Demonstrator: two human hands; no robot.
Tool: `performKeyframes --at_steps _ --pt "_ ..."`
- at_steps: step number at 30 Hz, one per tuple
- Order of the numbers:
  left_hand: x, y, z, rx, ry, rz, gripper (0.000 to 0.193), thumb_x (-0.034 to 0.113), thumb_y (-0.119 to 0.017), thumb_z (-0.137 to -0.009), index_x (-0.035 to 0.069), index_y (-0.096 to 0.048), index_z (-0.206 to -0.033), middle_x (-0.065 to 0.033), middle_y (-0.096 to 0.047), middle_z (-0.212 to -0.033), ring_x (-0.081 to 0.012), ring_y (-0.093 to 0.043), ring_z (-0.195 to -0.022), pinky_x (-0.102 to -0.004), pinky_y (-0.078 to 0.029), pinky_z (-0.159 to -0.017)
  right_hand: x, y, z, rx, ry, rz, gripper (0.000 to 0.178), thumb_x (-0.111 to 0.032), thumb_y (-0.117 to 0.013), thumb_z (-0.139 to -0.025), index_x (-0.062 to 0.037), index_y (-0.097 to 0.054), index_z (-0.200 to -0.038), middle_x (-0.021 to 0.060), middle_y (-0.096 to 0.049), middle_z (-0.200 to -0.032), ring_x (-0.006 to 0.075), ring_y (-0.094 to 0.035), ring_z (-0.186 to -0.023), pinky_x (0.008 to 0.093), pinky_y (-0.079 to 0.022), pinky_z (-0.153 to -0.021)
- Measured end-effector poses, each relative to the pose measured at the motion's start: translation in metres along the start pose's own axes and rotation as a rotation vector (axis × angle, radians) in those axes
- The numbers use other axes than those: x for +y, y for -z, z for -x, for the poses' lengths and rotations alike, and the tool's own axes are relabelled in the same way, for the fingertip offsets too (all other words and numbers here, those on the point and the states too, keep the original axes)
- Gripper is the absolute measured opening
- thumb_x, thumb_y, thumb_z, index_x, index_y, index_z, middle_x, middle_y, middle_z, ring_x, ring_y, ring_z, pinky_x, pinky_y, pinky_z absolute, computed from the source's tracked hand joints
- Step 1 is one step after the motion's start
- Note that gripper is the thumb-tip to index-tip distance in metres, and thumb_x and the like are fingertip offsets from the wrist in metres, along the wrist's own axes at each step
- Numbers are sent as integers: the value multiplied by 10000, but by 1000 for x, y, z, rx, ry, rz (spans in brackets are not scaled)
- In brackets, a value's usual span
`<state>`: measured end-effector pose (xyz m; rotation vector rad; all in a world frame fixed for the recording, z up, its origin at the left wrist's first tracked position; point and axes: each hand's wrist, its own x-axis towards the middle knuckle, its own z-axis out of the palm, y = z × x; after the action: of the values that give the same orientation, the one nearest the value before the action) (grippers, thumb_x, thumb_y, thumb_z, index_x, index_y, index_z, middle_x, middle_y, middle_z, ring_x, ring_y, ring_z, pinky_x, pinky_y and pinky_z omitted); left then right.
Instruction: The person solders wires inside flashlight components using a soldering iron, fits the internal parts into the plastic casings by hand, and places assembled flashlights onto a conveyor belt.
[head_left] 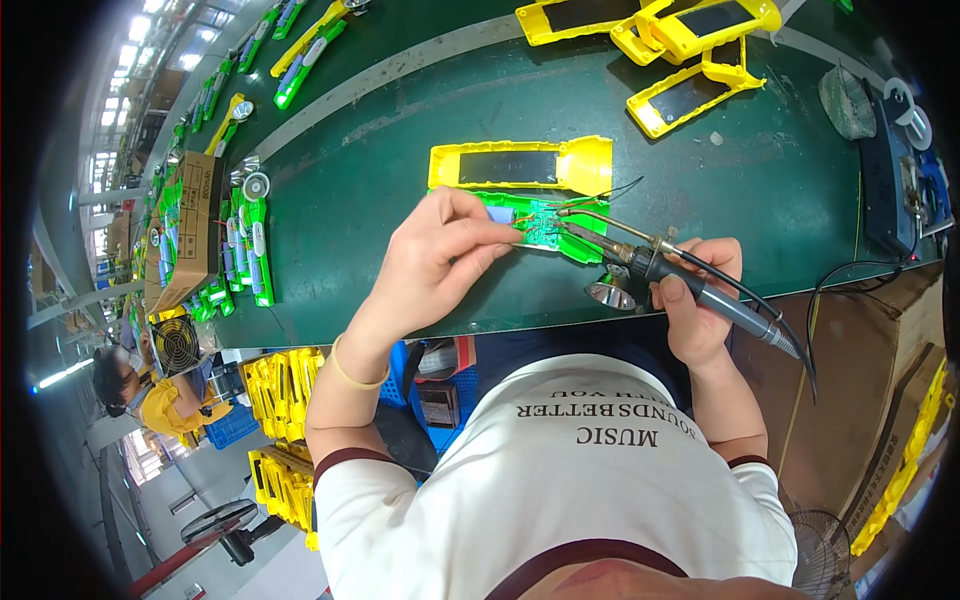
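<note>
My right hand grips a soldering iron with a thin feed tube clamped along it. The iron's tip points at a small green circuit board. That board lies in a bright green flashlight housing, beside a blue cylindrical battery. With thumb and forefinger pinched together, my left hand holds a thin red wire against the board's left side. A round silver reflector sits at the housing's near right. Just beyond lies a yellow shell with a dark panel.
Several yellow shells lie at the far right. A solder spool stands by a dark box-shaped unit. Green housings and a cardboard box are at left. Another person sits further left.
</note>
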<state>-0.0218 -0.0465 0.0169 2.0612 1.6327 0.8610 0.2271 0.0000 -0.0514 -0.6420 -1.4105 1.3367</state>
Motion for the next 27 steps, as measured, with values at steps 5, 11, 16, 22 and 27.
performKeyframes --at_steps 5,11,16,22,27 --pt "-22 -15 -5 99 -339 -195 228 16 -683 -639 60 -651 -861 -41 -561 -760 -195 -556 -715 -299 -467 -611 -3 -2 -2 72 -100 -150 297 -164 -621 -816 -69 -361 -922 66 -484 -790 76 -420 -502 190 -362 -413" --pt "-16 -12 -9 56 -471 -333 232 55 -648 -605 68 -644 -837 -38 -551 -755 -191 -556 -718 -289 -478 -582 3 1 -1 51 -39 -72 282 -150 -610 -820 -70 -352 -898 65 -483 -770 66 -392 -477 190 -351 -405" --pt "-14 -9 -9 6 -466 -393 214 81 -629 -619 70 -642 -832 -40 -543 -757 -185 -550 -712 -280 -478 -568 -1 0 -2 -7 -56 -70 284 -101 -613 -803 -59 -343 -882 69 -496 -766 71 -420 -574 209 -372 -512" --pt "-12 -9 -9 -15 -461 -421 220 84 -627 -620 79 -643 -840 -38 -542 -757 -182 -550 -717 -274 -474 -559 -1 1 -2 -71 -94 -52 289 -40 -619 -781 -48 -347 -876 78 -521 -788 80 -458 -666 225 -399 -604" --pt "-12 -9 -9 -31 -453 -427 219 84 -621 -627 80 -643 -845 -36 -546 -764 -182 -551 -724 -277 -475 -563 -2 1 -3 -76 -125 0 297 -48 -628 -781 -45 -349 -883 80 -531 -805 81 -470 -683 223 -404 -615"
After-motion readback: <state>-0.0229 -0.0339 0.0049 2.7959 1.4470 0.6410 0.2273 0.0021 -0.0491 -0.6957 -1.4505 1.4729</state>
